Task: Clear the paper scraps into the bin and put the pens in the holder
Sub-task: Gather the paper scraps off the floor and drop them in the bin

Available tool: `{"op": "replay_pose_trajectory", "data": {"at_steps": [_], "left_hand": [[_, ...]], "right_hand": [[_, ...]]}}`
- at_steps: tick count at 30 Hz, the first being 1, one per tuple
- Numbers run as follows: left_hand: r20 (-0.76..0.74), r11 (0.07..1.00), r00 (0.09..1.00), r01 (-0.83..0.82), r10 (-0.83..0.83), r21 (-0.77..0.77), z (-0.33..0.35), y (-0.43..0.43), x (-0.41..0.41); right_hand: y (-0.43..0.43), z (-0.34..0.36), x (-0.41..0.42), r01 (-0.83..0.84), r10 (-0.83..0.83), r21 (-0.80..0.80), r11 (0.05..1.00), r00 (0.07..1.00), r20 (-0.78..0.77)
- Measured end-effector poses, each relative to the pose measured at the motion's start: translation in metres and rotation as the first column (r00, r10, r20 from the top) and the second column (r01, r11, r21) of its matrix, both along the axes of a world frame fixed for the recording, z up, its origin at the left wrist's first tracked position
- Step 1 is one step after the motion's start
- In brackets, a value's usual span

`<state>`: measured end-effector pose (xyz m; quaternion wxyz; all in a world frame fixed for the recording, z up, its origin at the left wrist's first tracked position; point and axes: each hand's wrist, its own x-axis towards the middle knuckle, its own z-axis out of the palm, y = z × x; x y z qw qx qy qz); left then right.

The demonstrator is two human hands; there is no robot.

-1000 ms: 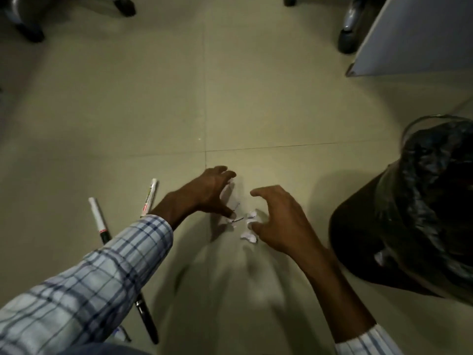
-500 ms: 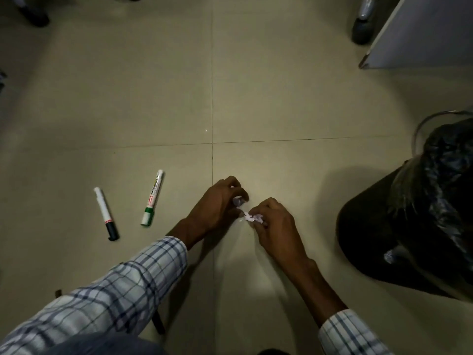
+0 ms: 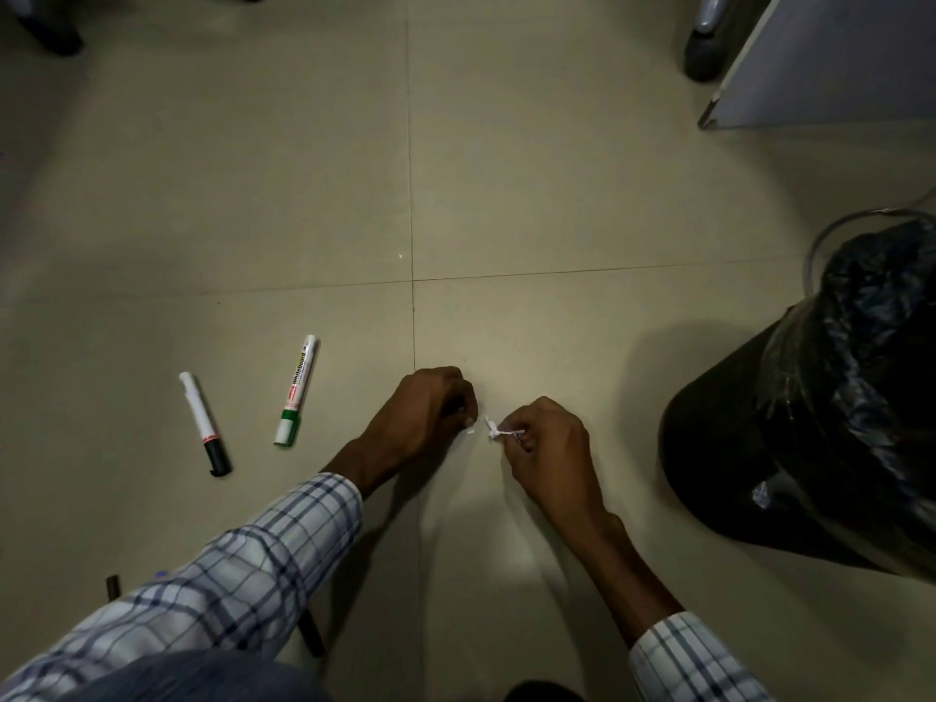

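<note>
Both hands are low over the tiled floor. My right hand pinches small white paper scraps that stick out to its left. My left hand is curled shut beside it; a tiny white scrap lies on the floor just below its fingertips, and whether it holds any paper is hidden. Left of the hands lie a green-capped whiteboard marker and a black-capped marker. A dark pen is partly hidden under my left sleeve. The bin, lined with a black bag, stands at the right.
A small dark object lies on the floor at lower left. A pale cabinet panel and a chair caster are at the top right; another dark caster is at top left. No pen holder is in view.
The hands, spread open over the scraps a second ago, closed together on them. They have since drawn slightly apart, the right one keeping the scraps.
</note>
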<state>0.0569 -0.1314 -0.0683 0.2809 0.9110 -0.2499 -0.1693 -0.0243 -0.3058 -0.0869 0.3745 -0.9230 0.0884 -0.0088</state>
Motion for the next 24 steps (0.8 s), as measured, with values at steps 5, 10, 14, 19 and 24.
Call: {"op": "replay_pose_trajectory", "data": {"at_steps": [5,10,14,19,24], "left_hand": [[-0.047,0.999,0.998,-0.046,0.045,-0.022,0.008,0.011,-0.004],[-0.058,0.999,0.998,0.018,-0.020,-0.031,0.015,0.000,-0.008],[0.019,0.997,1.000,0.008,-0.006,-0.078,0.037,-0.006,0.005],[0.124,0.962,0.992,0.000,0.035,-0.272,0.107,-0.037,0.030],[0.217,0.902,0.971,0.180,-0.099,-0.392,0.202,-0.105,0.036]], "right_hand": [[-0.010,0.011,-0.003,0.078,-0.079,0.053,0.996,0.997,0.023],[-0.009,0.030,-0.006,0.129,-0.131,0.113,0.985,0.991,0.015],[-0.007,0.070,-0.010,0.127,-0.132,0.123,0.984,0.991,0.032],[-0.017,0.167,-0.015,0.060,-0.107,0.179,0.982,0.957,0.268],[-0.061,0.260,-0.028,0.084,-0.198,0.280,0.956,0.891,0.409]]}}
